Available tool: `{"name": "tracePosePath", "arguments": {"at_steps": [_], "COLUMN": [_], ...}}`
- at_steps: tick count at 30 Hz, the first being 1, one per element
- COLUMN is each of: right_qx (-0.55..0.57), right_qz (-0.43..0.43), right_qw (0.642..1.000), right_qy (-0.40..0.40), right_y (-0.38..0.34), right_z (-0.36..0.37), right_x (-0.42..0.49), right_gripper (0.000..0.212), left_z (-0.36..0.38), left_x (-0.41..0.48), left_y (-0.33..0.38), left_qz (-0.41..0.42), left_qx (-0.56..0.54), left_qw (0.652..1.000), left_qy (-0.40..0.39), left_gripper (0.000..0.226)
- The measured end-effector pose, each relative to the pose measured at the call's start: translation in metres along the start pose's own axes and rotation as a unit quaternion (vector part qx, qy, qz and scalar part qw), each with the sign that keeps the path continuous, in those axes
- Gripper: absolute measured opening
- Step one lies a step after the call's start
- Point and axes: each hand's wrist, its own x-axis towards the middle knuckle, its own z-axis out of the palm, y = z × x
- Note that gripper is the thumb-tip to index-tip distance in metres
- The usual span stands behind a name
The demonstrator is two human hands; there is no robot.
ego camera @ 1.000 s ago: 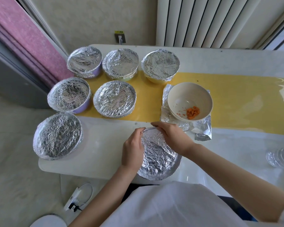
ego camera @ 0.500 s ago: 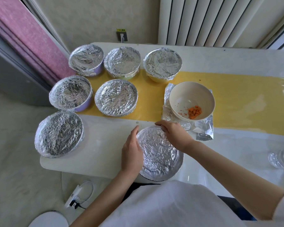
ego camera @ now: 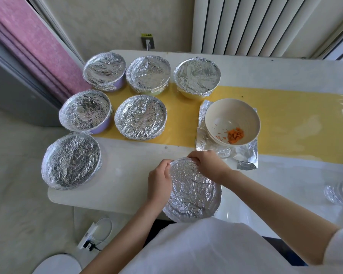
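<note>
Silver and crinkled, the foil-covered dish [ego camera: 192,190] sits at the lower middle of the frame, on the near edge of the white table [ego camera: 127,175], just in front of the person's white shirt. It lies flat with its foil face turned up. It is round, so it has no true long axis, though in this wide view it reads as an oval running from upper left to lower right. The left hand [ego camera: 159,180] curls its fingers onto the rim at the upper left, and the right hand [ego camera: 210,167] pinches the foil edge at the top, both gripping the dish. Half a second ago the left hand's fingers lay straight along the left rim; now they are bent onto it and closer to the right hand, while the dish keeps its place. Just beyond the right hand, an uncovered cream bowl [ego camera: 232,115] holding orange bits [ego camera: 235,135] stands on a loose foil sheet [ego camera: 244,155], partly on the yellow runner [ego camera: 285,123]. Six other foil-topped bowls [ego camera: 140,116] cluster in the upper left of the table.
</note>
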Motion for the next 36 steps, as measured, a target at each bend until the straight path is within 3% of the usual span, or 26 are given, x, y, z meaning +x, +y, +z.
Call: {"name": "tracePosePath", "arguments": {"at_steps": [7,16,32,36], "right_qx": [-0.022,0.030,-0.091,-0.069], "right_qz": [-0.025,-0.017,-0.055,-0.065], "right_qw": [0.998,0.999,0.992,0.993], "right_qy": [-0.044,-0.010,-0.072,-0.074], "right_y": [0.000,0.008,-0.001,-0.007], "right_z": [-0.004,0.001,-0.010,-0.012], "right_x": [-0.002,-0.012,-0.007,0.000], "right_gripper": [0.031,0.028,0.056,0.049], "left_z": [0.000,0.003,0.008,0.007], "left_x": [-0.004,-0.005,-0.005,-0.001], "left_y": [0.002,0.004,0.009,0.012], "left_qz": [0.013,0.045,0.058,0.074], "left_qx": [0.014,0.018,0.023,0.028], "left_qw": [1.000,0.999,0.998,0.996], "left_qy": [0.001,-0.013,-0.033,-0.035], "left_gripper": [0.021,0.022,0.020,0.016]}}
